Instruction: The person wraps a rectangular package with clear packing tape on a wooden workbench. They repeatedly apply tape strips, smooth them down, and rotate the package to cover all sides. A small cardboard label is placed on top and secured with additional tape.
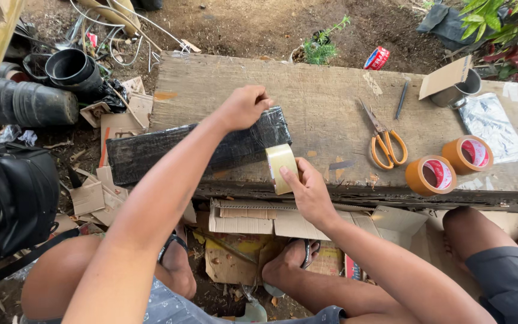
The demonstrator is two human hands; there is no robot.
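Black plastic wraps the long flat parcel (pixel 193 147) lying across the left end of my rough wooden plank (pixel 331 114). My left hand (pixel 244 107) presses down on its upper right edge, fingers curled tight against the wrap. My right hand (pixel 308 191) grips a pale roll of clear tape (pixel 280 168) at the parcel's near right corner. Orange-handled scissors (pixel 384 138) and two brown tape rolls (pixel 451 165) sit well apart to the right.
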